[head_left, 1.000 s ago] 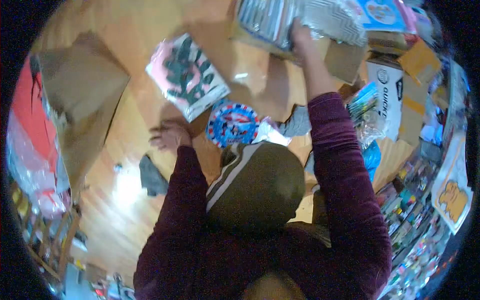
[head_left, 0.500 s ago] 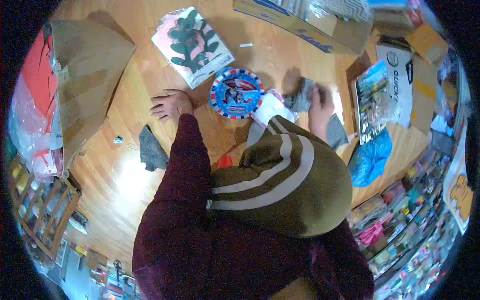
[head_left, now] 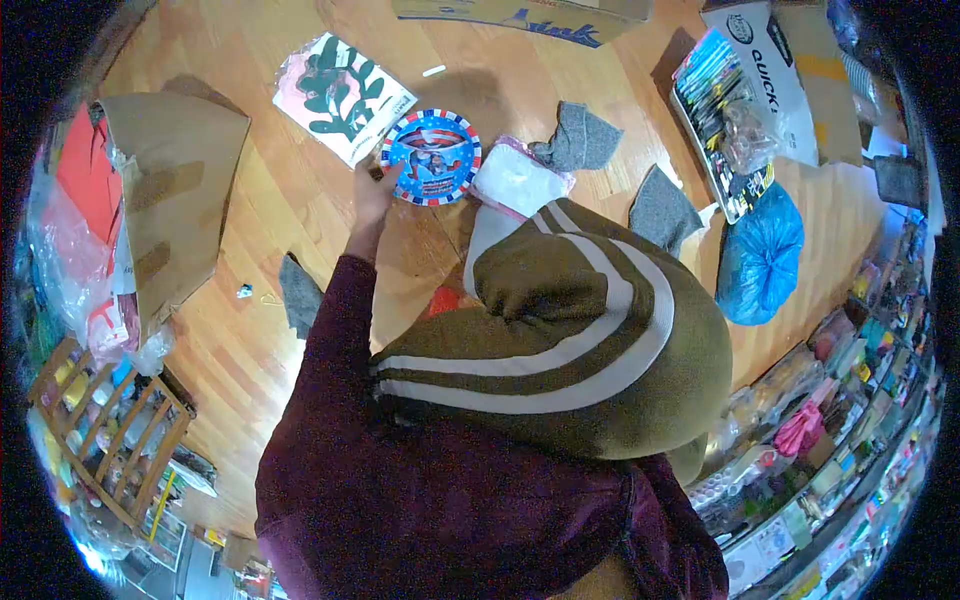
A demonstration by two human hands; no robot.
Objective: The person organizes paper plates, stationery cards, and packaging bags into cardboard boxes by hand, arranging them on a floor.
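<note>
My left hand point(head_left: 373, 200) is at the left edge of a round blue plate point(head_left: 431, 157) with a red, white and blue rim. Its thumb lies over the rim and the fingers are bent at the edge, closed on it. Beyond this hand is a pink and white packet with a dark green plant print point(head_left: 345, 98). Right of the plate lies a white packet with a pink edge point(head_left: 522, 182). A folded grey cloth point(head_left: 583, 137) rests beyond that packet. My right hand is out of view.
More grey cloths lie at the right point(head_left: 664, 210) and left point(head_left: 301, 296). A blue plastic bag point(head_left: 762, 255) sits beside a tray of packaged items point(head_left: 715, 130). A cardboard box point(head_left: 185, 190) stands at left, another point(head_left: 530, 15) at the top. My raised knee point(head_left: 600, 340) fills the middle.
My left hand has moved from the bare floor to the plate and closed on its edge. My right hand has left the view, and the grey cloth near it now lies folded on the floor.
</note>
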